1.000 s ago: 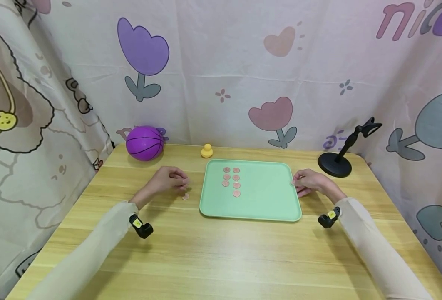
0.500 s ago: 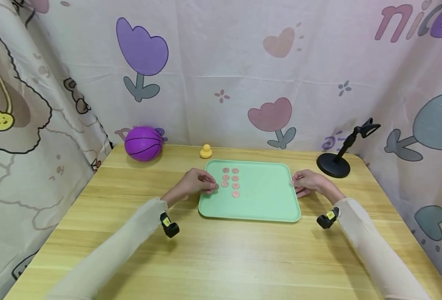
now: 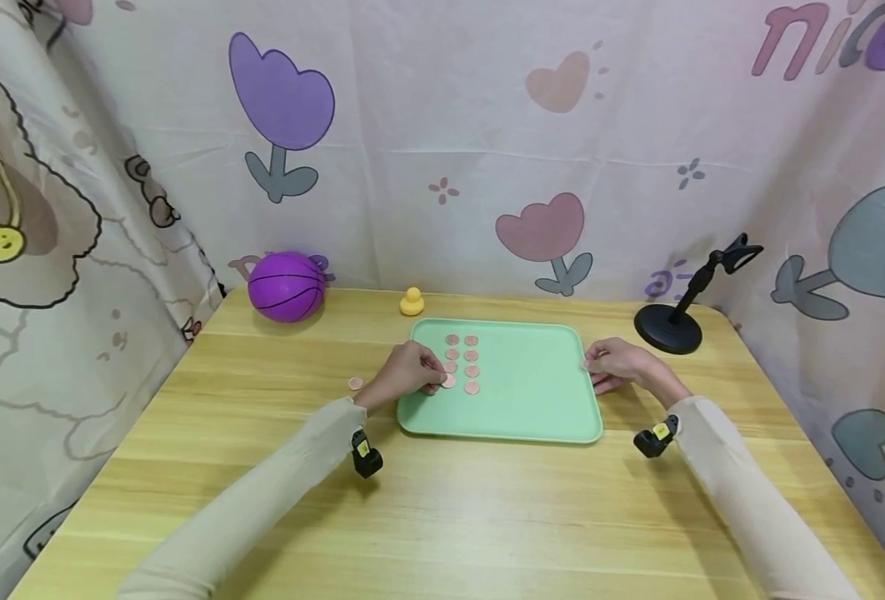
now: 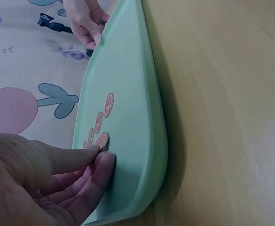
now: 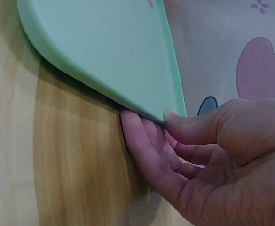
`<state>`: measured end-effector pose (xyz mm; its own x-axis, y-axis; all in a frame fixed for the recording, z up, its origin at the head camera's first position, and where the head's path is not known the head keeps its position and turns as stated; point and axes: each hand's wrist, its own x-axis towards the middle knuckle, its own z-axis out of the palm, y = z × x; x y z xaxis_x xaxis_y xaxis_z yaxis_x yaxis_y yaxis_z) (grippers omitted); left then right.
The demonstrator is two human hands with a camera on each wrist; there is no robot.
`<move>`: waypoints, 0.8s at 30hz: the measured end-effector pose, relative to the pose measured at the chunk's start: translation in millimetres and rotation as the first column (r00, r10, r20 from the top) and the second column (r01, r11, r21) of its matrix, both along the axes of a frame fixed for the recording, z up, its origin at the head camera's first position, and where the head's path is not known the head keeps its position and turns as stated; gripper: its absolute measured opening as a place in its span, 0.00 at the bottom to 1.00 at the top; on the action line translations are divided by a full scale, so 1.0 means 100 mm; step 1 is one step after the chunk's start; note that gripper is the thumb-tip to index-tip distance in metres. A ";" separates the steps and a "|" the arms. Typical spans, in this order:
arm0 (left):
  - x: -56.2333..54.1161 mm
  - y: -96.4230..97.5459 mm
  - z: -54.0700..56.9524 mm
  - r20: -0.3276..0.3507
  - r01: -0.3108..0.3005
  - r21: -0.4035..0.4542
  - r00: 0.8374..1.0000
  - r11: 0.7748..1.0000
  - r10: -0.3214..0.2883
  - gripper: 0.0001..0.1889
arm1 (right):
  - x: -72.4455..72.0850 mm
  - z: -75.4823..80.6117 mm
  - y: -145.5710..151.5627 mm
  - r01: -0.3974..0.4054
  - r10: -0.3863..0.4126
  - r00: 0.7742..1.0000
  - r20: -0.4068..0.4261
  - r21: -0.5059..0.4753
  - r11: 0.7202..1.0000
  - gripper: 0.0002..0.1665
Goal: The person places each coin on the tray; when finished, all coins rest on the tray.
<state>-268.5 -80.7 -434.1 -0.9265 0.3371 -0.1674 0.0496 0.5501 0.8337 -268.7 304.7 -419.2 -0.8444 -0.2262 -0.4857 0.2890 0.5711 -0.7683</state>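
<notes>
My left hand (image 3: pixel 411 369) reaches over the left part of the pale green tray (image 3: pixel 536 400). Between thumb and forefinger it pinches a copper-coloured coin (image 4: pixel 102 140), tilted, close over the tray floor. Several like coins lie flat in two columns beside it, among them a coin (image 3: pixel 472 387) at the near end of the right column. One loose coin (image 3: pixel 356 383) lies on the table behind my left wrist. On the tray's right side, my right hand (image 3: pixel 618 363) grips the rim, thumb on top and fingers beneath, as the right wrist view shows.
A purple ball (image 3: pixel 287 287) sits at the back left of the wooden table (image 3: pixel 472 517). Behind the tray stands a small yellow duck (image 3: pixel 412 302). At the back right is a black stand (image 3: pixel 671 325) with a clip. Patterned cloth (image 3: pixel 427 100) hangs around the table.
My left hand has moved right from the table to over the tray, carrying a coin to the near end of the left column. My right hand stays on the rim.
</notes>
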 end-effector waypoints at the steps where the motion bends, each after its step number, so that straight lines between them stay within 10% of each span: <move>1: 0.00 0.01 0.01 -0.003 -0.004 -0.011 1.000 1.000 0.004 0.03 | 0.00 0.00 0.00 -0.002 0.002 1.000 -0.001 0.001 1.000 0.08; 16: 0.01 -0.01 0.09 -0.109 0.033 -0.113 0.993 0.993 -0.045 0.03 | 0.00 0.00 0.00 -0.001 0.001 1.000 -0.019 -0.005 1.000 0.08; 24: -0.05 -0.36 0.24 -0.219 0.028 -0.047 0.975 0.999 -0.038 0.08 | 0.03 -0.01 0.02 -0.006 0.006 1.000 -0.028 -0.015 1.000 0.08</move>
<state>-273.4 -116.9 -410.2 -0.9306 0.3652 0.0243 0.2479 0.5801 0.7759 -265.6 307.0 -419.8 -0.8559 -0.2388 -0.4587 0.2641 0.5608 -0.7847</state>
